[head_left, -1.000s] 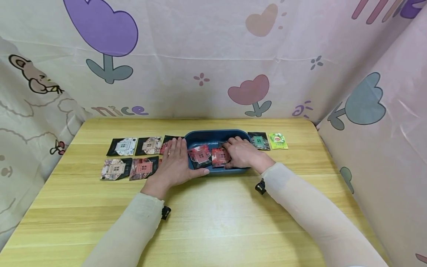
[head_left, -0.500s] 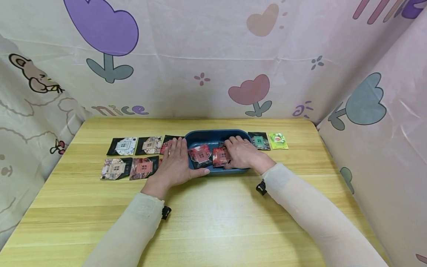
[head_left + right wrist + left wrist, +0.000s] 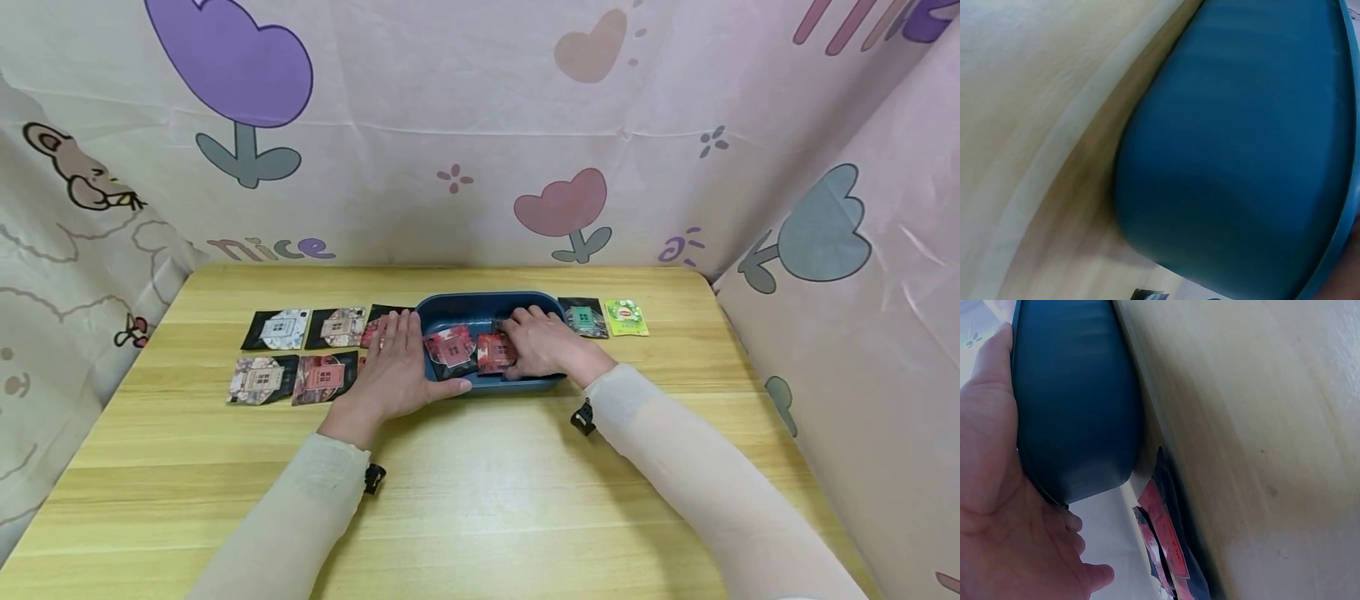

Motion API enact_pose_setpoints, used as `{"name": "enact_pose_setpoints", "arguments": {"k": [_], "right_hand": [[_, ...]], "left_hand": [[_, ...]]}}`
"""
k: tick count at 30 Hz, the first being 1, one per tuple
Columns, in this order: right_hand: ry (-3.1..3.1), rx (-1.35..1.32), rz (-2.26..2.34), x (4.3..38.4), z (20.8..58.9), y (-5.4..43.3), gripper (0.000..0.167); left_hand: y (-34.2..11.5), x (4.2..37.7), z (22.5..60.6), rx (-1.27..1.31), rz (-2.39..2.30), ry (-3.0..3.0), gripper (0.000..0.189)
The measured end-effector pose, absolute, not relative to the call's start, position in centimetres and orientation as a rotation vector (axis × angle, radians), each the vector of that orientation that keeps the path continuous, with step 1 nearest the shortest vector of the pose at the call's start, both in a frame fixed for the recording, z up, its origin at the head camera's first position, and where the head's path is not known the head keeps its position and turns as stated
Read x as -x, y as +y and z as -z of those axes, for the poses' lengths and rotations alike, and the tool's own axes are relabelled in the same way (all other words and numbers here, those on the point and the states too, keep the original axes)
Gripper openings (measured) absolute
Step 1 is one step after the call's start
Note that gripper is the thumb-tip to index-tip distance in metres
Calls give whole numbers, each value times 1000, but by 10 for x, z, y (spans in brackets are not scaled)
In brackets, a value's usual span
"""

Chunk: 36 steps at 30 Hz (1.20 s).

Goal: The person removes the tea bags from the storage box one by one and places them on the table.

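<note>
My left hand (image 3: 386, 367) lies with straight fingers along the left end of a dark blue bin (image 3: 480, 294), its thumb on the near rim. In the left wrist view, the palm presses against the bin's rim (image 3: 1079, 394). My right hand (image 3: 542, 343) reaches into the bin's right side with bent fingers. Its fingertips are hidden. The thumb is by a red tea sachet (image 3: 493, 354), and a dark edge shows below the palm. To the left, another red-and-black tea sachet (image 3: 452, 350) lies in the bin. The right wrist view shows mostly the bin's outer wall (image 3: 1235, 137).
Left of the bin, tea sachets lie in two rows, among them a white-and-black sachet (image 3: 276, 330) and a red-and-black sachet (image 3: 324, 377). My left hand partly covers others. On the right are a green-and-black sachet (image 3: 583, 317) and a yellow-green sachet (image 3: 627, 317).
My right hand shifts slightly inside the bin, and the red sachet beside its thumb moves a little. A dark edge below the palm shows more now. The left hand stays put.
</note>
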State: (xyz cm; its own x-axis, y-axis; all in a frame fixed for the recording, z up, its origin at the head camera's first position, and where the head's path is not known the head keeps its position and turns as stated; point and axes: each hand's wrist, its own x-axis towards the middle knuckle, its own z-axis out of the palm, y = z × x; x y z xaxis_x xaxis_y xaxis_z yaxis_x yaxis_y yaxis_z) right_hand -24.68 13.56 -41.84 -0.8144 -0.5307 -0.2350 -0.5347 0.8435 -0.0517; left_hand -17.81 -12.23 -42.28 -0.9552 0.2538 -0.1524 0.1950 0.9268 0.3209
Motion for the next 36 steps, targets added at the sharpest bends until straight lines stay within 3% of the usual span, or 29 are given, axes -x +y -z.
{"name": "enact_pose_setpoints", "arguments": {"k": [36], "right_hand": [[2851,989,213,240,373,172,79]], "left_hand": [[-123,177,421,-334,-482,2879,143]]}}
